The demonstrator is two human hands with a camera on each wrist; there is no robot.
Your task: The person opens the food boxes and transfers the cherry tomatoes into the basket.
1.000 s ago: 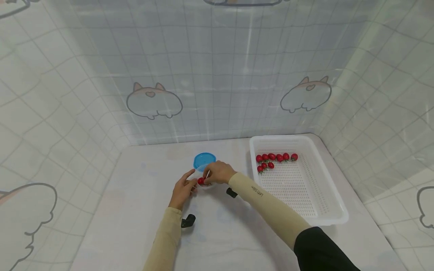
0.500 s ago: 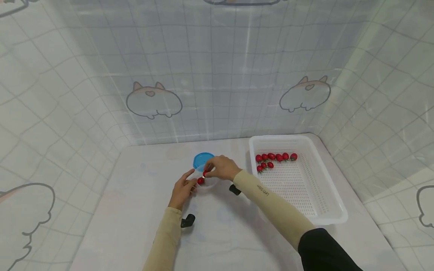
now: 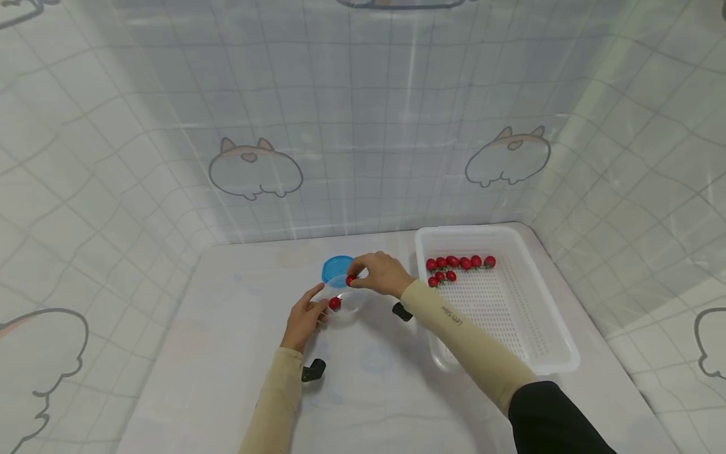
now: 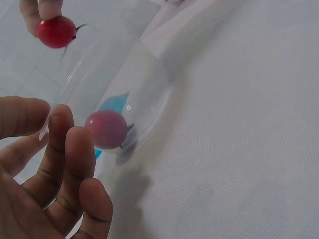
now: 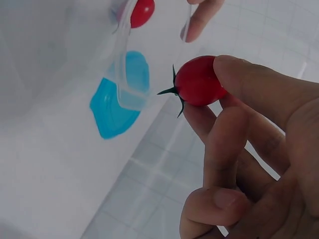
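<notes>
My right hand (image 3: 381, 273) pinches a red cherry tomato (image 5: 200, 81) with a green stem between thumb and fingers. In the head view that hand is above the far right rim of a clear plastic bowl (image 3: 351, 309). With thumb and fingers, my left hand (image 4: 55, 174) grips the bowl's rim on its left side. Another cherry tomato (image 3: 334, 304) lies inside the bowl, seen through its wall in the left wrist view. Just behind the bowl, a blue lid (image 3: 337, 268) lies on the table, partly seen through the clear plastic.
A white perforated basket (image 3: 527, 315) stands on the right of the table. Several cherry tomatoes (image 3: 465, 263) sit in rows at its far left. A patterned curtain (image 3: 351, 157) rises along the back and sides of the table (image 3: 238, 302).
My right hand has lifted the pinched tomato out of the bowl, moving up and to the right. The other tomato stays inside. My left hand keeps its grip on the rim.
</notes>
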